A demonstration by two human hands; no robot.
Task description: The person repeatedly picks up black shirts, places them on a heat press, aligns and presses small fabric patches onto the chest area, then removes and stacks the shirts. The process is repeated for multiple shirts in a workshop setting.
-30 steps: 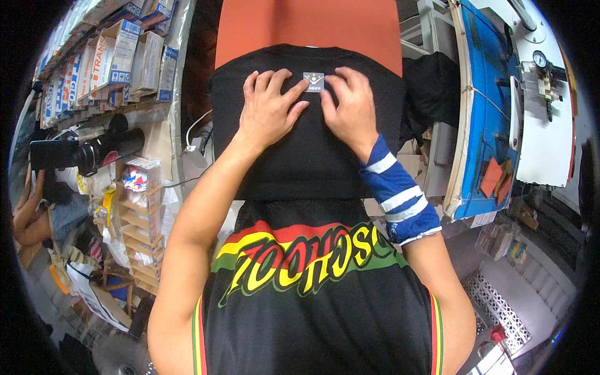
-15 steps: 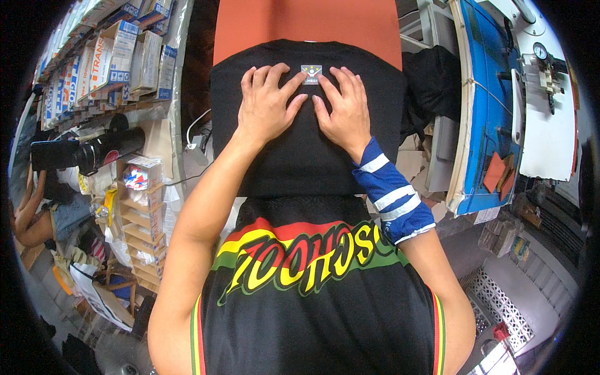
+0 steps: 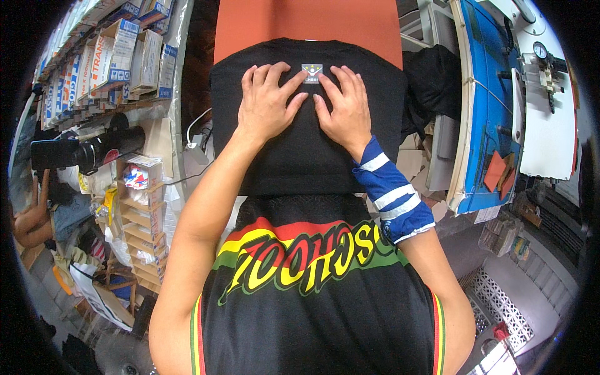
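A black T-shirt (image 3: 300,156) lies spread over an orange-red board (image 3: 306,19), its neckline at the far side. Just below the neckline sits a small grey square label or film (image 3: 312,70) with a light figure and yellow marks. My left hand (image 3: 267,103) rests on the cloth to the left of the square, fingers spread, index fingertip at its edge. On the other side, my right hand (image 3: 345,109) lies likewise spread, its index fingertip close to the right edge. Neither hand grasps anything. A blue sleeve with pale stripes (image 3: 394,190) covers my right forearm.
Stacked cardboard boxes (image 3: 112,59) fill shelves at the left, above a small cardboard rack (image 3: 144,219). Dark cloth (image 3: 431,84) hangs right of the board. Beyond it stand a blue panel (image 3: 487,112) and a machine with a pressure gauge (image 3: 540,51). Another person's bare limbs (image 3: 34,215) show far left.
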